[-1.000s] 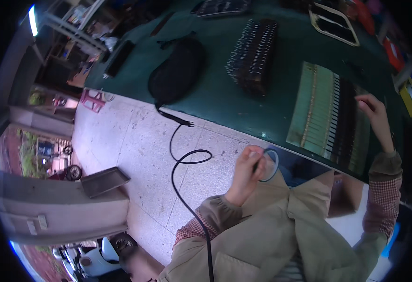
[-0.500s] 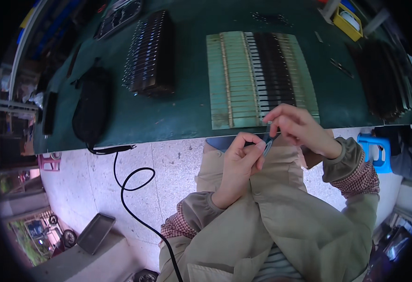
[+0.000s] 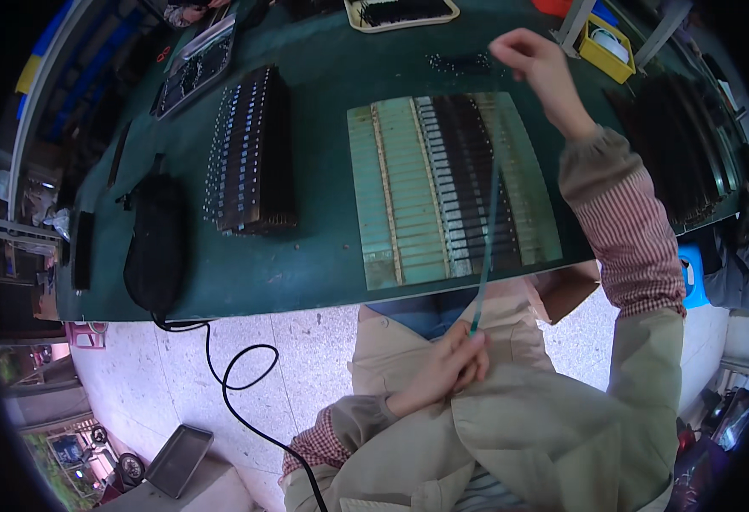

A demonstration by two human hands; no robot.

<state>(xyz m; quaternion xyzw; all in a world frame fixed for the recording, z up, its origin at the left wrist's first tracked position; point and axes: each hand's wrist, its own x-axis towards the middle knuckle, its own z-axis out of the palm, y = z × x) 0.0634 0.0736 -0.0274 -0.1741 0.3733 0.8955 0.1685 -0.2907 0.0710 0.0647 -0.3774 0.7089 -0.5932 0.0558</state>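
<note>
My left hand [image 3: 453, 365] is closed in front of my lap, pinching the lower end of a thin, translucent blue-green strip [image 3: 484, 264]. The strip runs almost straight upward over the table's front edge and fades with blur near my right hand [image 3: 538, 68]. That hand is raised beyond the board's far right corner, its thumb and fingers pinched together where the strip's upper end seems to be. Below the strip lies a pale green board [image 3: 404, 162] with rows of narrow slats, a dark band [image 3: 468, 171] across them.
A stack of dark slats with shiny ends [image 3: 255, 154] and a black pouch [image 3: 157, 243] lie to the left. Small dark pieces [image 3: 460, 64] lie beyond the board. A yellow bin [image 3: 606, 51] and dark bundles [image 3: 677, 149] are at right. A black cable [image 3: 255, 422] hangs down.
My right hand has moved up and away from the left, across the table, and the strip now stretches long between them. The view has tilted, showing more of the table's far side.
</note>
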